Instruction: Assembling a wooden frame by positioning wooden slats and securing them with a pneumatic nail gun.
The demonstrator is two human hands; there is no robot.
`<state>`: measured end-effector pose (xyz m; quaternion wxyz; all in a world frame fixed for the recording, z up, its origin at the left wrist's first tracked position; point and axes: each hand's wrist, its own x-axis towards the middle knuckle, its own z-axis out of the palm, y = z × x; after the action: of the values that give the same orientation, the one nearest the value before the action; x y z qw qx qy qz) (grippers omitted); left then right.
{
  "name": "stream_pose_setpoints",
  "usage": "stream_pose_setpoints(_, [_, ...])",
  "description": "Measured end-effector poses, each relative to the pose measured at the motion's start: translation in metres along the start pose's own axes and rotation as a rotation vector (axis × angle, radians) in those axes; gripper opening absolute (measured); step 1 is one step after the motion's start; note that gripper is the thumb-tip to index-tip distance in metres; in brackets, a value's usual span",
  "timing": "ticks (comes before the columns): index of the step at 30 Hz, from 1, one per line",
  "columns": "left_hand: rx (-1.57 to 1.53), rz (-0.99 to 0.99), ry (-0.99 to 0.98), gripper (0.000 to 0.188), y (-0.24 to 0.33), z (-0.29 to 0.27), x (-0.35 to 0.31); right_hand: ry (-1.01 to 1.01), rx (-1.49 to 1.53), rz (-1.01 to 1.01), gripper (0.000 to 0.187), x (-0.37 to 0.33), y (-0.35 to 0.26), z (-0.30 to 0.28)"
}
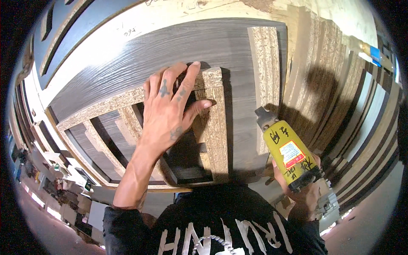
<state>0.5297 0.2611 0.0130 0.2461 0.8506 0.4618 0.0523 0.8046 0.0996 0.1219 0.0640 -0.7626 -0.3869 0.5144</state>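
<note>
A frame of particleboard strips (100, 102) lies on a dark wood-grain panel (182, 38), with crosspieces joining its rails. My left hand (168, 102) straddles the frame's far rail near its right corner, the fingers bent over the far edge and the thumb on the near side. In my right hand (297, 193) is a yellow nail gun (289, 151) with a dark nose and handwritten marks, which hides most of that hand. The nail gun hangs right of the frame, its nose overlapping a loose particleboard strip (265, 63); contact cannot be made out.
Stacked particleboard strips (312, 55) stand at the right, with darker and lighter board edges (365, 114) curving beyond them. A pale work surface (97, 46) shows behind the panel. At the far left lies another dark panel (76, 38) with strips on it.
</note>
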Motion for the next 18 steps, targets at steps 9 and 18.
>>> stream_pose_setpoints(9, [-0.048,-0.009,-0.030,0.075,0.005,-0.004,0.002,-0.030,0.349,0.180,0.039,0.020,-0.061,0.000])
stream_pose_setpoints(18, [-0.056,-0.034,-0.075,0.081,0.004,-0.006,0.000,0.070,-0.019,0.010,0.057,0.019,-0.060,0.008])
